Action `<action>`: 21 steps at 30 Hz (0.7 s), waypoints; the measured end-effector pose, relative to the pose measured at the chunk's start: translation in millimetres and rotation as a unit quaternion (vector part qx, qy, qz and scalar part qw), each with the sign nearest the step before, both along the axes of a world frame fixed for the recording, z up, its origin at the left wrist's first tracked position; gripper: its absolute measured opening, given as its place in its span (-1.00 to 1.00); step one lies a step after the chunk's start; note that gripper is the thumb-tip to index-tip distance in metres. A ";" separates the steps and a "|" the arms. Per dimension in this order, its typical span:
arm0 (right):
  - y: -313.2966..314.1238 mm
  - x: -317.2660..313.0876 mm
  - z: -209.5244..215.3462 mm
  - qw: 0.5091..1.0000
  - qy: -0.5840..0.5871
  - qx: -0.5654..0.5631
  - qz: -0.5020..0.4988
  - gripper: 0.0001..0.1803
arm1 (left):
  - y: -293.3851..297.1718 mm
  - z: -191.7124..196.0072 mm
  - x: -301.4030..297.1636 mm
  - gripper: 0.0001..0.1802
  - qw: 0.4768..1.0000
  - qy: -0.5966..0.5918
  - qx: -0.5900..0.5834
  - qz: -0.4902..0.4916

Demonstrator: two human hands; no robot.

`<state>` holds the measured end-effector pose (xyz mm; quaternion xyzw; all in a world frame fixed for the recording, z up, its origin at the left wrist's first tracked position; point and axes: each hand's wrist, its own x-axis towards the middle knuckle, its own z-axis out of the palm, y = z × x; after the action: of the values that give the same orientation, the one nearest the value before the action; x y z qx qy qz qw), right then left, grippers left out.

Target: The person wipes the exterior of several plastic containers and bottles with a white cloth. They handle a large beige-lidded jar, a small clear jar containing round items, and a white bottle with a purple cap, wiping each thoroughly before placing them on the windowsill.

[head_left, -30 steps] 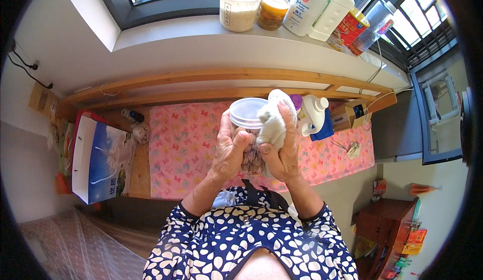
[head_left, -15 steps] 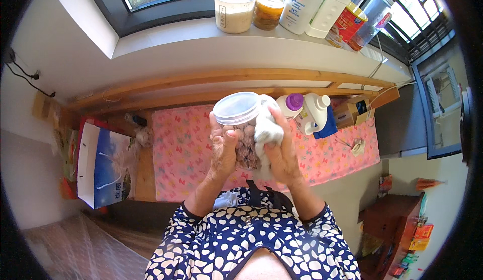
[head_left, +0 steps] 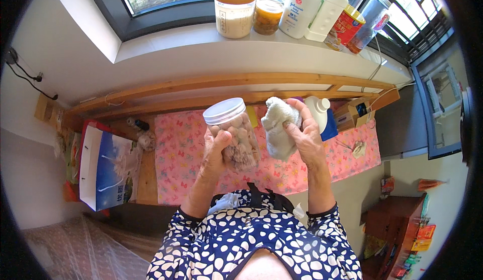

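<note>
My left hand (head_left: 215,151) grips a clear plastic jar (head_left: 241,144) by its left side. Under its whitish screw lid (head_left: 224,110), the jar is filled with brownish, roundish pieces whose kind I cannot tell. The jar tilts a little, its lid leaning to the left. In my right hand (head_left: 307,134) is a bunched pale grey cloth (head_left: 279,129), pinched between thumb and fingers. A gap separates cloth and jar. Both are held up in front of me, over the pink patterned sheet (head_left: 183,154).
Behind my right hand stand a white jug (head_left: 318,113) and a cardboard box (head_left: 347,115). A blue and white paper bag (head_left: 113,166) is at the left. Several jars and bottles, including a white powder bottle (head_left: 301,10), line the windowsill (head_left: 171,41). A wooden rail (head_left: 191,86) runs behind the sheet.
My right hand has drawn the cloth off the jar's side and moved right with it. The jar has shifted slightly left and down in my left hand.
</note>
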<state>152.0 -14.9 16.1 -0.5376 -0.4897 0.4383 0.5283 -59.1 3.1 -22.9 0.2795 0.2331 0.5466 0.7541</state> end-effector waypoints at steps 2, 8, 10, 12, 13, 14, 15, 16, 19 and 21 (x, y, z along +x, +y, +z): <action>-4.3 -2.0 3.9 0.989 -0.125 0.051 -0.055 -0.44 | -3.8 0.8 3.0 -0.19 1.000 0.001 0.006 -0.017; -25.8 -42.3 14.7 0.990 -0.012 0.125 -0.065 -0.26 | -16.9 4.5 17.9 -0.14 0.988 -0.103 -0.021 -0.110; -37.4 -43.7 28.5 0.989 0.090 0.115 0.006 -0.23 | -19.3 4.4 12.0 -0.13 0.980 -0.143 -0.031 -0.131; -39.0 -34.4 25.6 0.979 0.012 0.191 0.064 -0.15 | -23.4 4.2 8.0 -0.13 0.974 -0.161 -0.042 -0.151; -32.8 -23.7 15.9 0.967 -0.047 0.239 0.080 -0.14 | -25.8 7.1 8.3 -0.12 0.969 -0.176 -0.062 -0.164; -24.5 -11.9 5.8 0.948 -0.105 0.285 0.095 -0.12 | -25.1 9.5 9.4 -0.14 0.964 -0.183 -0.057 -0.183; -18.1 -15.8 -1.1 0.947 -0.063 0.304 0.078 -0.18 | -25.7 11.3 12.3 -0.13 0.967 -0.176 -0.060 -0.172; -12.0 -21.7 -5.8 0.944 -0.023 0.325 0.061 -0.21 | -28.8 12.3 15.2 -0.13 0.970 -0.171 -0.062 -0.160; -18.1 -51.1 9.4 0.942 0.040 0.331 0.044 -0.39 | -25.5 15.8 17.3 -0.17 0.974 -0.174 -0.057 -0.134; -24.3 -57.2 12.8 0.939 -0.033 0.343 0.013 -0.57 | -18.8 6.8 16.5 -0.18 0.980 -0.156 -0.043 -0.113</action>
<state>94.8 -39.2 29.0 -0.3314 -0.6346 0.2329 0.6582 -42.6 -15.7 -16.2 0.1828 0.1028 0.4844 0.8493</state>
